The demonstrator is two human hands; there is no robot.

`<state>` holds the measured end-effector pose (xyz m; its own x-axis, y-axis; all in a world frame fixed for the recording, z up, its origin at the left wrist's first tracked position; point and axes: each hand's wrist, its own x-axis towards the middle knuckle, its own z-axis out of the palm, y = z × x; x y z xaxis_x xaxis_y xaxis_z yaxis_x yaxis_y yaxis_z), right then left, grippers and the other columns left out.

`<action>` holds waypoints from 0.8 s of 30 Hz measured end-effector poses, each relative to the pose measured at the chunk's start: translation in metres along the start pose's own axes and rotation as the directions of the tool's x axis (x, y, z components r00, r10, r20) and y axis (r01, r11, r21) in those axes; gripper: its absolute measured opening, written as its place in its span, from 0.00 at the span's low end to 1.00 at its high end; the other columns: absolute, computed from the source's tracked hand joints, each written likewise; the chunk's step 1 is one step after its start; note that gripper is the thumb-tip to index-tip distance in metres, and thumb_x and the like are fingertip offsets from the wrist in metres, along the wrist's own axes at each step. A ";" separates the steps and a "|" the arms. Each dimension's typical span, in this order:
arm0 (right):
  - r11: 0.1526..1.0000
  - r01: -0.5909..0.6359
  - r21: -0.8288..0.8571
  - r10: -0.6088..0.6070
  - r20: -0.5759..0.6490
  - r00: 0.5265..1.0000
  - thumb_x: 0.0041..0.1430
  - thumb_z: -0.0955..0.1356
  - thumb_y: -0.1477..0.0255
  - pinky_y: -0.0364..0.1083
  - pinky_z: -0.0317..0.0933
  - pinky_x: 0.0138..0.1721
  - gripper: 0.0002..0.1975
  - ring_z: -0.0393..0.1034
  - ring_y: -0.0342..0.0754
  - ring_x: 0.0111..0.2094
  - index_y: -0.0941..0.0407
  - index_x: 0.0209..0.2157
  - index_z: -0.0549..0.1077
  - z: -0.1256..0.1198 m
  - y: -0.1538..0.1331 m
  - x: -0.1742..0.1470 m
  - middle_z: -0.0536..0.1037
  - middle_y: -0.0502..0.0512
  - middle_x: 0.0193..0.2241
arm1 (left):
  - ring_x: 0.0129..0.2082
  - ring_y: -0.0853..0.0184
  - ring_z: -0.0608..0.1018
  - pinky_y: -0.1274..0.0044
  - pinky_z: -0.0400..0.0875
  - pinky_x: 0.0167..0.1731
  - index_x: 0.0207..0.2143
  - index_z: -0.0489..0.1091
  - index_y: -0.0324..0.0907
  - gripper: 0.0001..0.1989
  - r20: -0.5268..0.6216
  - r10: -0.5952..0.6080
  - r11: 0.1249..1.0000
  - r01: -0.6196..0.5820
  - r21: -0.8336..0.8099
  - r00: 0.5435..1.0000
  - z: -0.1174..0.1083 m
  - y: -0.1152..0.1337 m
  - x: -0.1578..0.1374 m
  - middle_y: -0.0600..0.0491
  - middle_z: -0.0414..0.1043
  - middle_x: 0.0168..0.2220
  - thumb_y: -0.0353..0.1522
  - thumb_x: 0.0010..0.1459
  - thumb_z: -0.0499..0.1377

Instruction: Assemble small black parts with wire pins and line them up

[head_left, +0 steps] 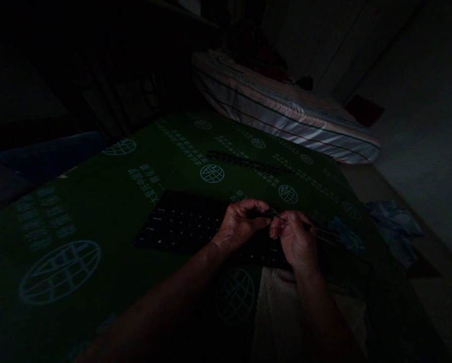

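Pinching a small dark piece (270, 213) in left hand (243, 221) over the keyboard (186, 222); grasping a thin tool (319, 232) in right hand (296, 237). Probably light, stiff, easily dropped; best held by its edges.

Your tally, item by item

You have two hands, the left hand (238, 224) and right hand (298, 239); one keyboard (188, 222), mid-frame; one slim tool (324, 233); one small dark piece (270, 213). Count one green bench (108, 217), at least nine globe prints (212, 173), at least one dark strip (248, 161) above centre, one pale cloth (274, 307) lower centre, one mattress (271, 106) upper right.
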<state>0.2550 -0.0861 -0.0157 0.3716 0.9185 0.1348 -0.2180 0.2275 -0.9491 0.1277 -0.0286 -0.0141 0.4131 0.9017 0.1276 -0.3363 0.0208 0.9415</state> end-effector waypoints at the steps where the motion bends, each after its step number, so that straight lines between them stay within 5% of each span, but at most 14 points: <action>1: 1.000 -0.010 0.009 0.009 0.008 1.000 0.54 0.65 0.64 0.42 0.59 0.20 0.10 0.65 0.42 0.17 0.56 0.27 0.67 0.000 0.000 0.000 0.72 0.47 0.17 | 0.30 0.69 0.76 0.77 0.71 0.35 0.28 0.73 0.38 0.08 -0.005 0.009 1.000 -0.009 0.006 1.000 0.000 -0.001 0.000 0.54 0.75 0.29 0.25 0.40 0.65; 11: 0.989 -0.093 0.111 0.087 0.059 0.994 0.53 0.65 0.61 0.42 0.58 0.18 0.11 0.64 0.42 0.16 0.54 0.25 0.68 -0.007 0.001 0.004 0.71 0.46 0.16 | 0.30 0.70 0.75 0.79 0.71 0.34 0.29 0.74 0.38 0.11 -0.004 -0.004 0.999 0.004 -0.034 1.000 0.002 0.003 -0.002 0.55 0.74 0.28 0.24 0.37 0.67; 24: 0.982 -0.114 0.150 0.104 0.069 0.992 0.51 0.65 0.59 0.41 0.56 0.14 0.13 0.64 0.43 0.16 0.53 0.22 0.65 -0.012 -0.003 0.004 0.69 0.46 0.14 | 0.28 0.72 0.74 0.80 0.70 0.31 0.29 0.74 0.38 0.13 0.142 -0.109 0.976 0.134 -0.173 0.984 0.009 0.016 -0.009 0.56 0.71 0.28 0.25 0.37 0.68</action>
<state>0.2683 -0.0872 -0.0161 0.2838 0.9574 0.0543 -0.3915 0.1673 -0.9049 0.1265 -0.0402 0.0030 0.5633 0.8235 0.0668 -0.4197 0.2156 0.8817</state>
